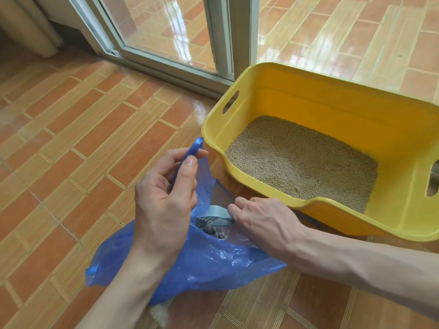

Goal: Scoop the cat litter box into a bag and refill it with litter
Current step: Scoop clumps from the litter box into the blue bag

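Note:
A yellow litter box [273,74] stands on the tiled floor at the right, with tan litter [301,160] spread over its bottom. A blue plastic bag [202,262] lies in front of it. My left hand [166,198] pinches one bag handle [194,148] and lifts it up. My right hand [259,219] grips a grey scoop [215,213] whose head is tipped inside the bag's mouth. Dark clumps [213,231] lie in the bag under the scoop. The scoop's handle is hidden by my fingers.
A sliding glass door frame [221,36] and its floor track [166,70] run behind the box. A beige curtain [28,22] hangs at the far left. A tuft of pale fur [158,314] lies on the floor by my left forearm.

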The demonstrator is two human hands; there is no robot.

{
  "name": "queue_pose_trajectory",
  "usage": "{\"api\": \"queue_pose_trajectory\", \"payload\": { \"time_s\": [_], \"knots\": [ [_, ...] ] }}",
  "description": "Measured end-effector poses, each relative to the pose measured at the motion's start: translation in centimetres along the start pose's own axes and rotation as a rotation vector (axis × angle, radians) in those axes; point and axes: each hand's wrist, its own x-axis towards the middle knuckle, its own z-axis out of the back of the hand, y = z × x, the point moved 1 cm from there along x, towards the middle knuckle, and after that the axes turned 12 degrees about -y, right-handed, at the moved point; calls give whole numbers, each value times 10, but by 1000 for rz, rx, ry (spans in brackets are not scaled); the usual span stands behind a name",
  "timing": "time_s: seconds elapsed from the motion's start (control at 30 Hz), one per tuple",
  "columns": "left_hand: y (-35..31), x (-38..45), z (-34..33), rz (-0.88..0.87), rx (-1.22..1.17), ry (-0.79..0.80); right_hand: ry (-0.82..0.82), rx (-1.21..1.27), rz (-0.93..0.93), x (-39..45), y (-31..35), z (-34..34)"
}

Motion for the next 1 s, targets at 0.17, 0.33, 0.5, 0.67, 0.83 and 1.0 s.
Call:
{"api": "queue_pose_trajectory", "payload": {
  "time_s": [0.17, 0.33, 0.5, 0.67, 0.83, 1.0],
  "knots": [
    [0, 1, 2, -16, -8, 5, 37, -15, -26, -1, -5, 10],
    [0, 0, 1, -16, -13, 10, 36, 0, -132, 3, -9, 23],
    [1, 1, 1, -9, -13, 0, 86, 89, -318, 3, -27, 56],
    [2, 1, 1, 3, -34, 2, 50, 166, -380, -4, -51, 91],
    [4, 1, 1, 8, -31, -11, 138, 501, -524, -10, -104, 127],
    [6, 1, -1, 14, -50, -12, 164, 368, -612, -37, -171, 134]
  ]
}}
